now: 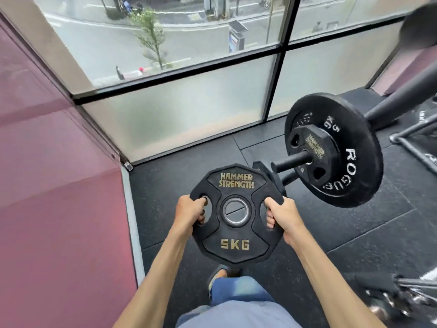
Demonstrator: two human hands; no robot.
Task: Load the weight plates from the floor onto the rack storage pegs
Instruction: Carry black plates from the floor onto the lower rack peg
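I get one feed only: a wide-angle camera on the person's head, facing forward and steeply down. It sits near the work, so the left hand and right hand, both gripping a plate, land just below centre. Beyond the fingers the floor runs up to a window. Right of the fingers a loaded peg enters frame.

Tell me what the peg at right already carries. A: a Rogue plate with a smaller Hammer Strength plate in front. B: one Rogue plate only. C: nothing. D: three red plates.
A: the peg holds a big Rogue plate with a smaller Hammer Strength plate against its near face; left hand and right hand grip the 5KG plate.
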